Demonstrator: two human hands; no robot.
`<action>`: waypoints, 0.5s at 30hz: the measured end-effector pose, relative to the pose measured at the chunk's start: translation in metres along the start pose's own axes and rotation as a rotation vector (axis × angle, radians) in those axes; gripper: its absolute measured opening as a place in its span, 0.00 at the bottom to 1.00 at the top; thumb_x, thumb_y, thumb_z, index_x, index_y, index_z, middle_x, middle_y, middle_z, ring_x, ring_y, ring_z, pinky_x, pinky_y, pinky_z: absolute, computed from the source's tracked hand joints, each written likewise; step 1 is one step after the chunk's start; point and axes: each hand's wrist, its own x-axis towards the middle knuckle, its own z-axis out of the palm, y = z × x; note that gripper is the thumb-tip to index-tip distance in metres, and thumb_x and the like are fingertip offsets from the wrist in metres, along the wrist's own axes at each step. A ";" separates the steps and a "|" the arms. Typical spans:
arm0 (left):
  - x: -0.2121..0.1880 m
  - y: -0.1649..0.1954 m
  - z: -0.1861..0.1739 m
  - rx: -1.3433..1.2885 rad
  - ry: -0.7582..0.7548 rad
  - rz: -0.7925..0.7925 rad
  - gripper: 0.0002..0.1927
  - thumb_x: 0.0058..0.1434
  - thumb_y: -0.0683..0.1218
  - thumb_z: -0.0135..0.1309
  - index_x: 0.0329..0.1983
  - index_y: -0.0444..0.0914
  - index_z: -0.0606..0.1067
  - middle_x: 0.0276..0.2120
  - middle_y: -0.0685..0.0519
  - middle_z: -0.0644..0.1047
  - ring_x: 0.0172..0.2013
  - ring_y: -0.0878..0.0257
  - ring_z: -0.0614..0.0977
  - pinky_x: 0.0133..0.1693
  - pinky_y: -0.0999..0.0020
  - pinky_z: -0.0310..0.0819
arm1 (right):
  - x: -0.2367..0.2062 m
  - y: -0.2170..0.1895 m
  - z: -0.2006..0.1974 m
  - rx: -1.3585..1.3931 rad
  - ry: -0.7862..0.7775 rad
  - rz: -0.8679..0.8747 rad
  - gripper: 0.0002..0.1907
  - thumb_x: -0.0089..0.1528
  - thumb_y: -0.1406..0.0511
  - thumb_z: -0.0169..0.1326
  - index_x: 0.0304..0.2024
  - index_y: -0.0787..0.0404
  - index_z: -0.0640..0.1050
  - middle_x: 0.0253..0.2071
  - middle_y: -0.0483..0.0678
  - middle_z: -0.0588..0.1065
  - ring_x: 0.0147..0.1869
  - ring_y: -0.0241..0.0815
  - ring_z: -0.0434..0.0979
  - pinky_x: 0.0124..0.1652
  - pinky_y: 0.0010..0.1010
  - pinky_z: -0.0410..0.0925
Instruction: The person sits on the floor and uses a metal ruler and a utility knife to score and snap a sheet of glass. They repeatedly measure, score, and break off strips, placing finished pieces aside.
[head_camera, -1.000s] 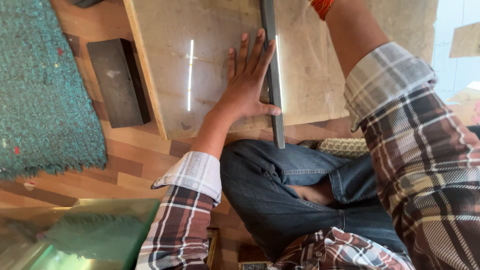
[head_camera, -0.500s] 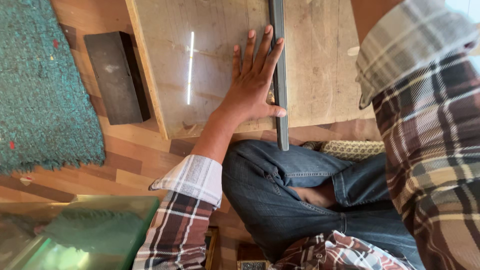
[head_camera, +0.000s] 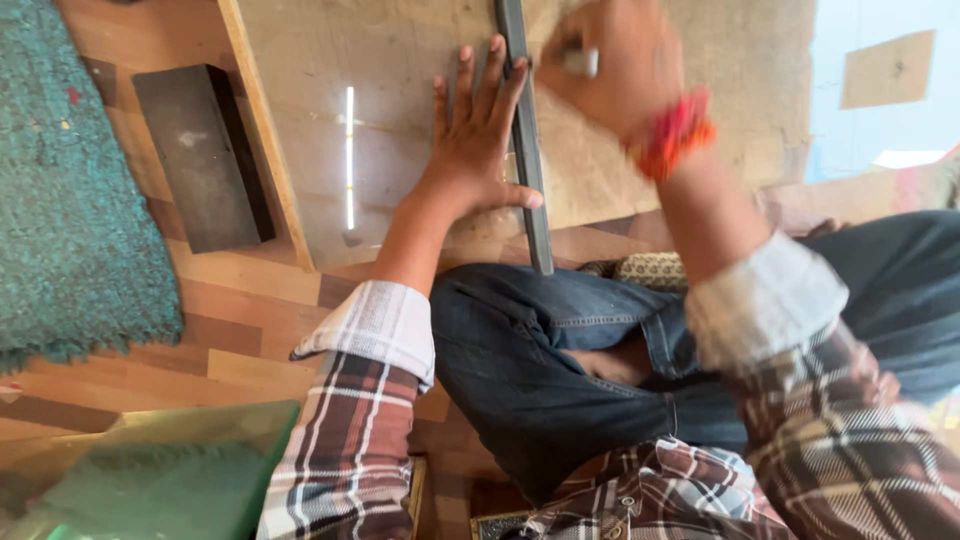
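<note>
On plywood board (head_camera: 640, 190), left hand (head_camera: 478, 150) flat against metal straightedge (head_camera: 527, 150), right hand (head_camera: 610, 65) just beside

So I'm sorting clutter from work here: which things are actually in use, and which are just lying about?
In use:
left hand flat beside the metal bar
right hand, blurred, holding a small tool
board under them

Lying about:
dark block on the floor
green rug
glass sheet
</note>
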 end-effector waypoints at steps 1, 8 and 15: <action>-0.002 0.000 0.000 -0.006 0.003 0.008 0.83 0.28 0.70 0.78 0.80 0.45 0.39 0.78 0.47 0.35 0.76 0.43 0.31 0.73 0.35 0.25 | -0.024 -0.018 -0.005 0.021 -0.037 0.055 0.07 0.62 0.62 0.64 0.34 0.58 0.82 0.33 0.49 0.80 0.34 0.49 0.81 0.33 0.37 0.71; -0.007 0.003 0.001 0.025 -0.036 -0.035 0.84 0.27 0.70 0.77 0.80 0.45 0.38 0.79 0.48 0.34 0.77 0.46 0.31 0.74 0.38 0.22 | -0.122 -0.121 -0.034 0.034 -0.243 0.408 0.08 0.56 0.59 0.63 0.33 0.55 0.85 0.23 0.50 0.78 0.27 0.52 0.79 0.30 0.41 0.70; -0.007 0.010 0.004 0.092 -0.099 -0.087 0.82 0.30 0.69 0.76 0.80 0.45 0.38 0.79 0.47 0.34 0.76 0.46 0.30 0.73 0.38 0.21 | -0.149 -0.141 -0.060 0.087 -0.086 0.327 0.08 0.63 0.62 0.60 0.42 0.57 0.83 0.27 0.50 0.79 0.28 0.51 0.80 0.30 0.40 0.70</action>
